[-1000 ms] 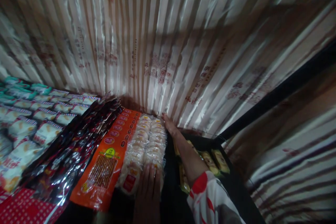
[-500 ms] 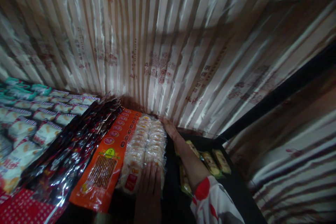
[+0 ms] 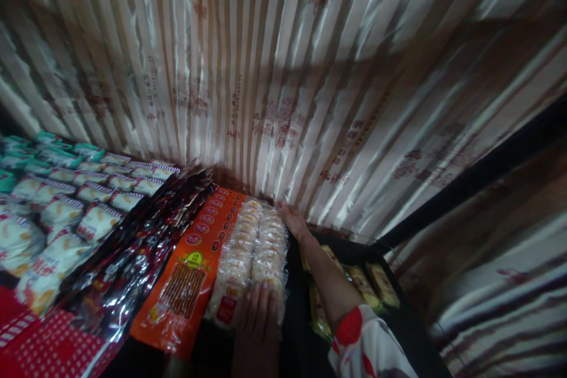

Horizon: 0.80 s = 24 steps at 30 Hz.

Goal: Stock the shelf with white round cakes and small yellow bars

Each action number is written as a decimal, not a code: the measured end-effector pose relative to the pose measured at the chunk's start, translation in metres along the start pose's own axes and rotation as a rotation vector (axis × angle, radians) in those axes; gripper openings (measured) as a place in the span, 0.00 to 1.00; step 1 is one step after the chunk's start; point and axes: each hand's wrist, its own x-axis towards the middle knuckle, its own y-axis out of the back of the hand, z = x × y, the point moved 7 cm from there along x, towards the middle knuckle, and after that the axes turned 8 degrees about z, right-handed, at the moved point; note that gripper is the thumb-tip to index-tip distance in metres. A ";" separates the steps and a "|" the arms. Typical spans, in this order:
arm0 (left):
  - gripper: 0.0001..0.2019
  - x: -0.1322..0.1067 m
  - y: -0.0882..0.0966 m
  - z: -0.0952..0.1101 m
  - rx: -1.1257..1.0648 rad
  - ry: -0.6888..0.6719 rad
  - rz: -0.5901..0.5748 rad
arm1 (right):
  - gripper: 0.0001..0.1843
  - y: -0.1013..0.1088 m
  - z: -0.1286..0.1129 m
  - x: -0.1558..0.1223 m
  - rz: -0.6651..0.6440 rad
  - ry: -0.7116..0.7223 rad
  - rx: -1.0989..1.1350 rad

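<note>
Two rows of clear-wrapped pale round crackers [image 3: 252, 248] lie side by side on a dark surface. My left hand [image 3: 259, 313] rests flat on their near end, fingers extended together and pointing away from me. At the far right corner of the rows, my right hand [image 3: 293, 223] touches their edge, with its fingers stretched out and the tips partly hidden. Along the left side of the crackers is an orange snack packet [image 3: 190, 269] picturing brown sticks. Yellow wrapped snacks [image 3: 365, 286] lie under and beside my right forearm.
A stack of dark shiny packets [image 3: 146, 254] stands left of the orange one. Further left are several white snack bags [image 3: 97, 221] and green packets [image 3: 57, 153]. A red dotted basket [image 3: 57, 336] sits at lower left. Pleated curtain [image 3: 274, 71] hangs behind; a dark bar [image 3: 469, 168] slants at right.
The view has shifted slightly, so everything appears a little further right and lower. Both hands stay at the same places on the cracker rows.
</note>
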 end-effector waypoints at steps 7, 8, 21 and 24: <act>0.31 -0.028 0.016 -0.025 0.109 0.082 0.047 | 0.33 -0.017 -0.035 0.012 -0.099 0.067 -0.092; 0.33 -0.031 0.018 -0.029 0.121 0.078 0.017 | 0.32 -0.022 -0.039 0.013 -0.126 0.086 -0.103; 0.38 -0.033 0.016 -0.047 0.109 0.070 -0.130 | 0.23 -0.059 -0.048 0.030 -0.161 0.132 -0.153; 0.38 -0.034 0.013 -0.048 0.102 0.073 -0.143 | 0.21 -0.058 -0.049 0.028 -0.148 0.151 -0.154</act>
